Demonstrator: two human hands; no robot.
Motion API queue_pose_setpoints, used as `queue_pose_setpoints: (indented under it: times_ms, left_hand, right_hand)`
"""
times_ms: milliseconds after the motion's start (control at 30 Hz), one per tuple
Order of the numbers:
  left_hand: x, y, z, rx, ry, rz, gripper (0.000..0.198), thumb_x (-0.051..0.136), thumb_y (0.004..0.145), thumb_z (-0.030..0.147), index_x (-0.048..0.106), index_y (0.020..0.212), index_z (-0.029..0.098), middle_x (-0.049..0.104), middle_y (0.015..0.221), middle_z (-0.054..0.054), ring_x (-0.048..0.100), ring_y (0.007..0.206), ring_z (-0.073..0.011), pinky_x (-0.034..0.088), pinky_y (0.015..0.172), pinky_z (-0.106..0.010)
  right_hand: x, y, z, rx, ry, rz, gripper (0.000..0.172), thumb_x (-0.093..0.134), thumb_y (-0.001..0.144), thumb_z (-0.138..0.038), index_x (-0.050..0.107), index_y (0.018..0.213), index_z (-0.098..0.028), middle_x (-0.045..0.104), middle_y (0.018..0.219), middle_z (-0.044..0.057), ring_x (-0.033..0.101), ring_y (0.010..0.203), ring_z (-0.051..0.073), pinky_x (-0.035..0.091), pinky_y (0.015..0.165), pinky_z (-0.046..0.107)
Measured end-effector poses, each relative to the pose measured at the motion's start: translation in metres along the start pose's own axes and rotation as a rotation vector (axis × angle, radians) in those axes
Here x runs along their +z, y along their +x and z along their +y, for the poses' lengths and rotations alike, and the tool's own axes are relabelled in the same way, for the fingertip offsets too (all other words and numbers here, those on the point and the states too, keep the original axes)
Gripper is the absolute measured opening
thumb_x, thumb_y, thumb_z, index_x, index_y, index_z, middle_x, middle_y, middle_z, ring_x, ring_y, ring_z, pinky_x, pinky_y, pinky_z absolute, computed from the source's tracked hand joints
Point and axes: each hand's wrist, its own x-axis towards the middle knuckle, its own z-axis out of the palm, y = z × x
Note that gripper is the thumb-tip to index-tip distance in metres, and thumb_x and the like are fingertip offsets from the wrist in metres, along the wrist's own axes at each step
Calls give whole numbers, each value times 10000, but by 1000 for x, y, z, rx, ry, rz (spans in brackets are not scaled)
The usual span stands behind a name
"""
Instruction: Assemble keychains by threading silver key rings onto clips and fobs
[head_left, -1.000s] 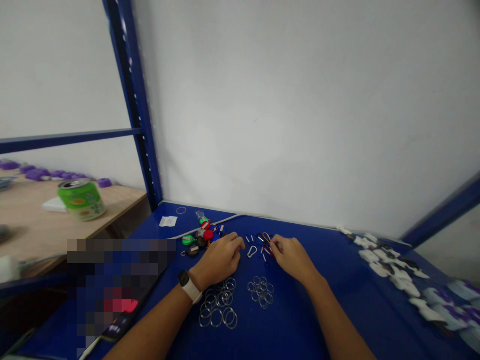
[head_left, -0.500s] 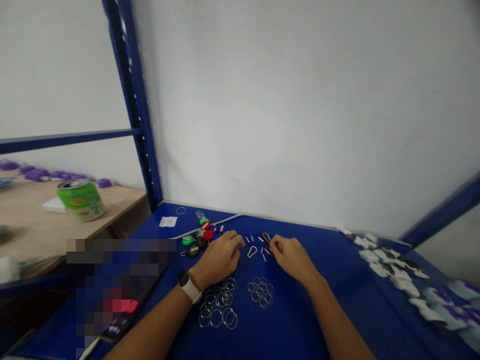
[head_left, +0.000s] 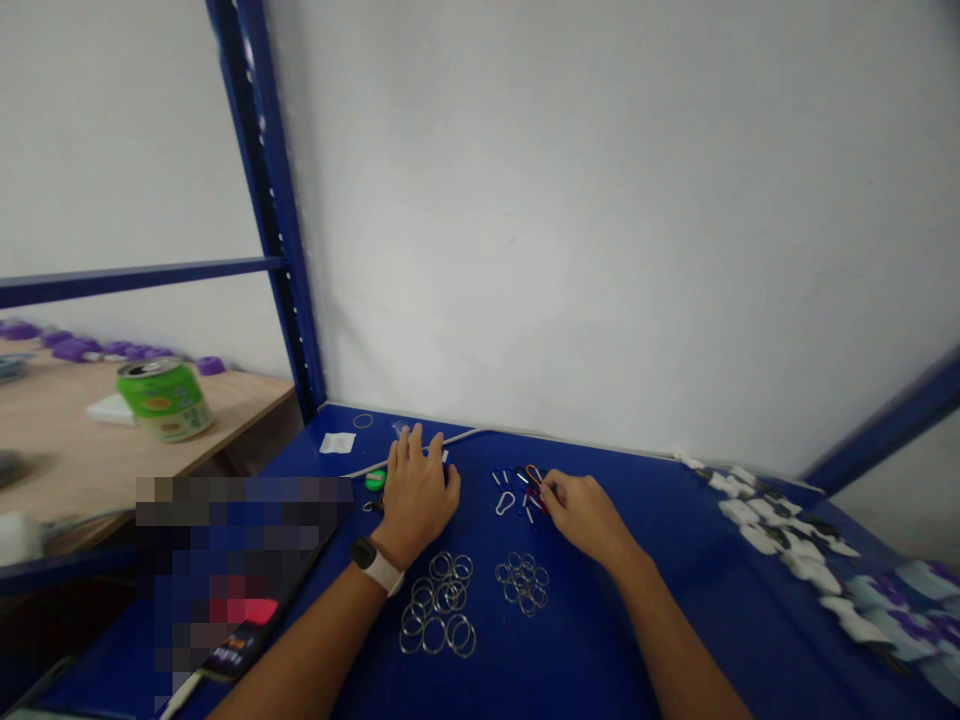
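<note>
My left hand [head_left: 418, 503] lies flat with spread fingers on the blue shelf top [head_left: 585, 650], covering most of a cluster of key fobs. Only a green fob [head_left: 375, 481] shows beside it. My right hand [head_left: 586, 517] rests with its fingertips at a small pile of coloured carabiners [head_left: 533, 491], and I cannot tell whether they grip one. A silver carabiner [head_left: 505, 504] lies just left of that pile. Below my hands are a larger pile of split key rings [head_left: 438, 606] and a smaller pile [head_left: 521, 585].
A white paper square [head_left: 337, 442] and a single ring [head_left: 363, 421] lie at the back of the shelf. White-and-dark flat items [head_left: 780, 535] run along the right side. A blue steel upright [head_left: 270, 200] stands at back left, beyond it a green can [head_left: 165, 400] on a wooden table [head_left: 240, 410].
My left hand has moved back and turned, its fingers now spread over the fobs, hiding the red and dark ones. My right hand has not visibly moved.
</note>
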Motion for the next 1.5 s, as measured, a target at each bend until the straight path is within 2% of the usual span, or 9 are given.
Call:
queue_pose_setpoints:
  times_ms: [100,233,433,767,1000,1300,1400,1500]
  left_hand:
    - [5,-2,-3,-78,94,-89,511,512,917,347,514,1343,67,495,1419,-256,383,1374,-447,335,1102,-584]
    - [9,-5,-4,-36,106,-186,511,469,955,380,515,1347,56,485,1434,-264,398,1374,-437,332,1107,-561]
    - [13,-10,-2,54,70,-220,545,461,965,388,446,1429,101,456,1478,-228,338,1419,-411,301,1128,-556]
    - [11,-10,-4,125,55,-308,668,468,959,493,366,1500,114,311,1566,-251,223,1460,-449,248,1141,-602]
    - [15,-14,-4,212,4,-303,684,487,950,489,335,1515,135,281,1585,-233,197,1476,-419,252,1154,-576]
    - [8,-11,1,241,-60,-443,756,524,907,375,232,1547,97,162,1610,-261,106,1487,-409,212,1183,-571]
    - [5,-9,0,256,-85,-444,731,540,887,339,282,1522,85,175,1607,-263,103,1491,-398,201,1196,-553]
    - [1,-7,0,268,-102,-432,607,560,869,327,440,1405,69,241,1587,-267,138,1490,-394,200,1205,-535]
  right_hand:
    - [0,0,0,-3,5,2,279,454,967,-253,655,778,-210,681,657,8,577,553,142,303,567,256]
    - [0,0,-1,0,12,-2,285,448,967,-250,651,770,-208,685,666,12,578,555,141,303,568,256]
    - [0,0,-2,-2,-6,-4,286,444,968,-249,647,771,-209,693,678,16,572,546,140,297,557,256]
    - [1,0,-3,-9,-9,9,281,450,965,-250,651,773,-209,679,647,11,570,539,141,289,558,257]
    - [2,0,-2,-22,11,20,279,449,965,-250,649,775,-210,679,646,8,579,553,145,295,566,257]
    - [0,-1,-3,-21,22,20,265,457,954,-234,648,772,-204,668,623,7,564,533,142,288,556,255]
    - [0,-1,-2,-28,22,23,261,461,952,-232,641,766,-204,662,616,5,560,528,141,283,552,254]
    - [0,-1,-2,-34,19,32,263,461,953,-230,630,753,-206,659,612,4,556,522,138,277,550,255]
